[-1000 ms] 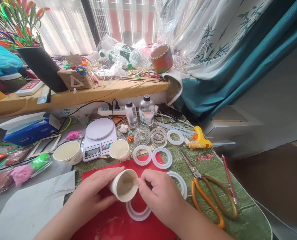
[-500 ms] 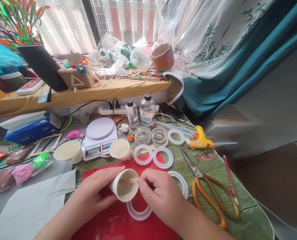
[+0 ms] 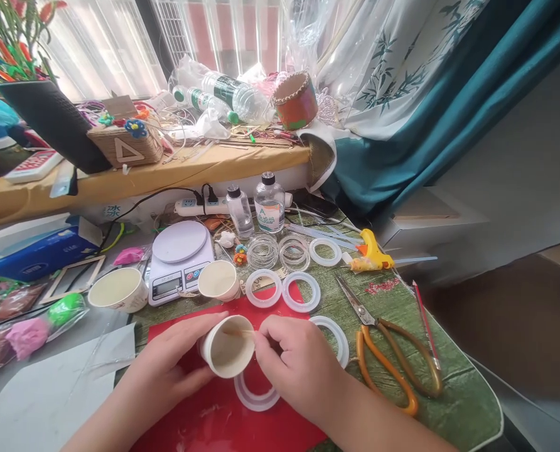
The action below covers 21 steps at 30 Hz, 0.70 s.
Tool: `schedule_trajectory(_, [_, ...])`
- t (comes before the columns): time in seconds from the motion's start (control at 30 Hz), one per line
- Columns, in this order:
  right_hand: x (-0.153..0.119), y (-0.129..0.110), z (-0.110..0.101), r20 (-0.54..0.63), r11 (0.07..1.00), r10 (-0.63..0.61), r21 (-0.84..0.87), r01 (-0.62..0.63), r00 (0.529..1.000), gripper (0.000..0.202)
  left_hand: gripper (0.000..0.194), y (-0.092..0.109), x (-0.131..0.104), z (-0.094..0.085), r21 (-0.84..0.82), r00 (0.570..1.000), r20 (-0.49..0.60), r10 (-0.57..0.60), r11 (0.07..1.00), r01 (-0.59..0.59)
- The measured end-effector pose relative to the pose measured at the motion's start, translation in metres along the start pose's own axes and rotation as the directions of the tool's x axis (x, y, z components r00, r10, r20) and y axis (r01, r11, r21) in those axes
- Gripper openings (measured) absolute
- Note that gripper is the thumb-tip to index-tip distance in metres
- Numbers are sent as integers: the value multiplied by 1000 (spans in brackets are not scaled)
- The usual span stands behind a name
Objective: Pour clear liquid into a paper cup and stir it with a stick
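Right hand (image 3: 299,361) pinches one end of a thin wooden-looking stick (image 3: 243,332), whose long axis points leftward into the tilted paper cup (image 3: 228,359) grasped by the left hand (image 3: 179,355).

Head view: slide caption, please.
Left hand around a paper cup, right hand holding a thin stick inside, translucent rings nearby.

Passage over red sheet (image 3: 214,427) this side of held cup (image 3: 230,361); scissors (image 3: 365,315) block right, white rings (image 3: 301,307) ahead.
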State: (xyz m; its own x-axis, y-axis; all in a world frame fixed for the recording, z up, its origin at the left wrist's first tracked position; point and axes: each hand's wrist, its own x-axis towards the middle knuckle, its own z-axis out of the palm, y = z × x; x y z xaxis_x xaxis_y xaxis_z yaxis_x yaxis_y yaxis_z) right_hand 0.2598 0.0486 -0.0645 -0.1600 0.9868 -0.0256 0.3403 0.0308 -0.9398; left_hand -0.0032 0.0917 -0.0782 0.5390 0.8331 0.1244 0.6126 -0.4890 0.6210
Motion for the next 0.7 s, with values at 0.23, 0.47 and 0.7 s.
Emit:
schedule_trajectory(0.23, [-1, 0, -1, 12, 995, 2, 100, -4, 1000, 33, 42, 6, 3, -1, -35, 999, -9, -41, 999, 41])
schedule_trajectory(0.47, [-1, 1, -4, -34, 995, -31, 91, 34, 999, 29, 44, 4, 1, 0, -52, 999, 6, -33, 998, 33])
schedule_trajectory(0.7, [-2, 4, 1, 40, 996, -85, 5, 84, 996, 33, 53, -6, -2, 2, 27, 1000, 13, 11, 1000, -12])
